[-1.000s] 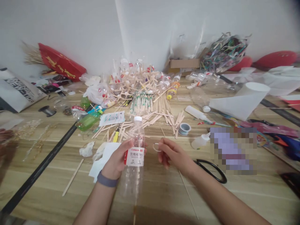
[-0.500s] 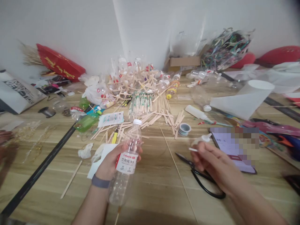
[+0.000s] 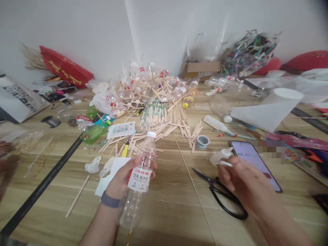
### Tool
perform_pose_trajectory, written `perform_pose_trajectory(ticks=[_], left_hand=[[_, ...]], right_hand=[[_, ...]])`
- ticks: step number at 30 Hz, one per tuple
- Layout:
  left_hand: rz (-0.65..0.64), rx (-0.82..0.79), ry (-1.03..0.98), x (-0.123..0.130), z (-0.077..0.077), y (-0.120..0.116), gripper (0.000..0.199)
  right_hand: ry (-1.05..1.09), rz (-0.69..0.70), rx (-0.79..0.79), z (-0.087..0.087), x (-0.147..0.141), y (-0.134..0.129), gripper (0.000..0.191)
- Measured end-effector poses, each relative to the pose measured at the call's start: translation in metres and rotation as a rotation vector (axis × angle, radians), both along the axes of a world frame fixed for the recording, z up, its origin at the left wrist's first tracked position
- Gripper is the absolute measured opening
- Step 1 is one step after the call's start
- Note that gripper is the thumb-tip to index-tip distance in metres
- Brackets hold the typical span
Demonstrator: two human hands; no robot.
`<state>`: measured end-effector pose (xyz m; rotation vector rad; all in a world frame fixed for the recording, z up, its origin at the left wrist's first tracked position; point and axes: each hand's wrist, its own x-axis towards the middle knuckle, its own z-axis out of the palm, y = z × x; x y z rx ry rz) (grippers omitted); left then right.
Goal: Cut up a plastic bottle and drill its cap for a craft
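My left hand [image 3: 128, 172] is wrapped round a clear plastic bottle [image 3: 139, 179] with a white cap and a red and white label. The bottle is tilted, and a thin stick [image 3: 130, 235] shows at its bottom end. My right hand [image 3: 237, 174] pinches a small white piece [image 3: 226, 163], too small to name. Just behind those fingers is a small white squeeze bottle [image 3: 217, 158] on the table. Black-handled scissors [image 3: 214, 186] lie beside my right hand, blades pointing up and left. A long thin stick [image 3: 194, 186] lies between the two hands.
A phone [image 3: 258, 164] lies at the right, near a roll of tape [image 3: 202, 141]. Flat wooden sticks [image 3: 170, 129] and plastic bottles [image 3: 134, 70] are heaped at the back. A green bottle [image 3: 95, 134] lies at the left. Another person's hand [image 3: 5, 148] shows at the left edge.
My right hand has moved to the right with the small white piece, uncovering more of the white squeeze bottle. My left hand still holds the clear bottle in nearly the same place.
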<state>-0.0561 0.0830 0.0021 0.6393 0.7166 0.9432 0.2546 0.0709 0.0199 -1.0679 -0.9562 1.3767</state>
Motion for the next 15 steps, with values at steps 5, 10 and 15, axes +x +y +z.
perform_pose_trajectory(ticks=[5,10,15], left_hand=[[-0.043,-0.028,-0.002,0.004,0.001,-0.001,0.059],[-0.086,0.005,-0.017,0.011,0.002,-0.004,0.049],[-0.145,0.041,-0.023,0.019,-0.002,-0.005,0.049]], right_hand=[[-0.225,0.287,0.068,-0.001,-0.027,-0.001,0.051],[-0.29,0.453,0.063,0.001,-0.052,0.005,0.056],[-0.288,0.521,0.055,-0.007,-0.071,0.005,0.056]])
